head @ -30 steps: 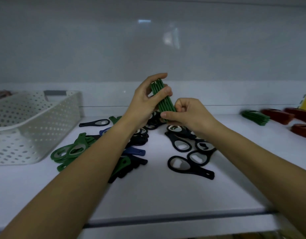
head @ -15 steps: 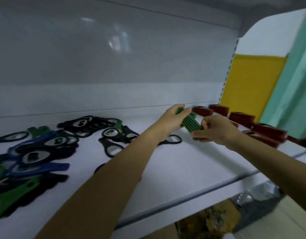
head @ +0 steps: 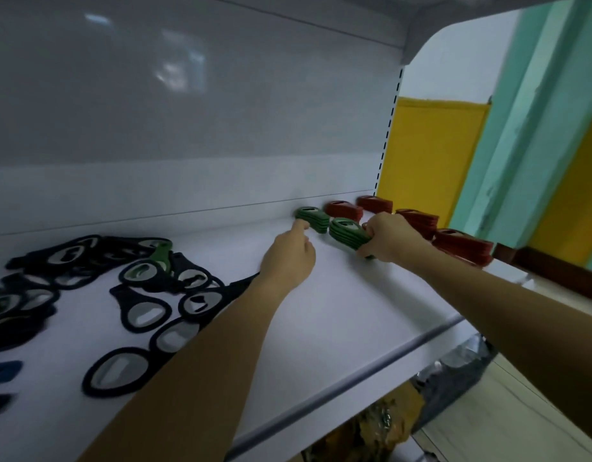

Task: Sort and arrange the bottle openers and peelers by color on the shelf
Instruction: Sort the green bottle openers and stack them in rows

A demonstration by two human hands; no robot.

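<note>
Right of centre, right hand (head: 389,240) pinches green stack (head: 346,233) at near end, resting on shelf (head: 338,315). Left hand (head: 289,258): fingertip touches second green stack (head: 312,218), grips nothing. Openers look light, stiff, smooth; loose stack likely slides apart, so squeeze flat faces together. Black pile (head: 134,295) lower left unsorted.

Right hand (head: 386,240): now alone grips the green stack (head: 348,234), lowered onto the shelf (head: 338,315).
Left hand (head: 289,258): released it; fingertip touches older green stack (head: 313,219) at 11 o'clock.
</note>
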